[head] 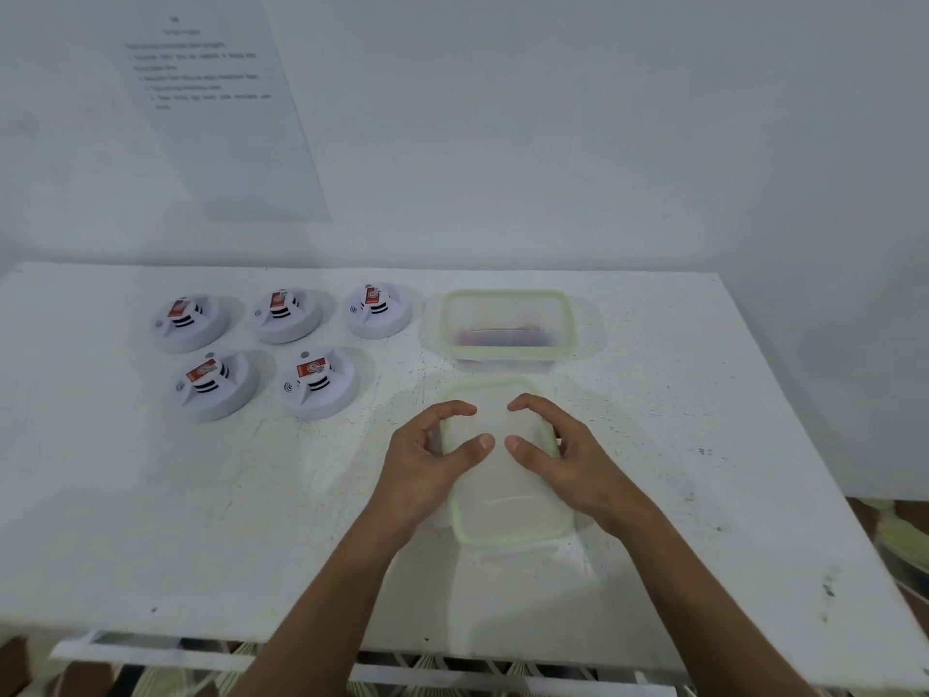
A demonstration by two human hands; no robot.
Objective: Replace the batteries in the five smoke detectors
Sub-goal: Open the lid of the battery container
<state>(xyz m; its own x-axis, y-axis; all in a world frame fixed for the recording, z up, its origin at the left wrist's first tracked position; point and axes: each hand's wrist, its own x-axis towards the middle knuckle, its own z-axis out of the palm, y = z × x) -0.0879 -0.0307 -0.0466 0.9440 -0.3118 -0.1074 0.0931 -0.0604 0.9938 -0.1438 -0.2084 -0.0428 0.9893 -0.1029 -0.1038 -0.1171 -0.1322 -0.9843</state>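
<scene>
Both hands rested on a translucent rectangular plastic container with a pale green rim (507,500) at the near middle of the white, scuffed desk (201,520). The left hand (432,465) and the right hand (568,460) were half-curled over its top, fingers spread along the far edges and thumbs nearly meeting in the centre — touching it, not clamped hard, and whether they had begun to lift a lid I could not tell. Just behind it stood a second clear green-rimmed container (505,327), open, with small dark and reddish items on its bottom, too blurred to name. The five round white smoke detectors with red labels (281,314) sat untouched at the left, three behind and two in front, well apart from the hands.

The risk I judged greatest was the near container skidding on the smooth surface if its lid came away suddenly — it could knock the open one and scatter its contents. Loose small pieces might then roll off the edge.
</scene>
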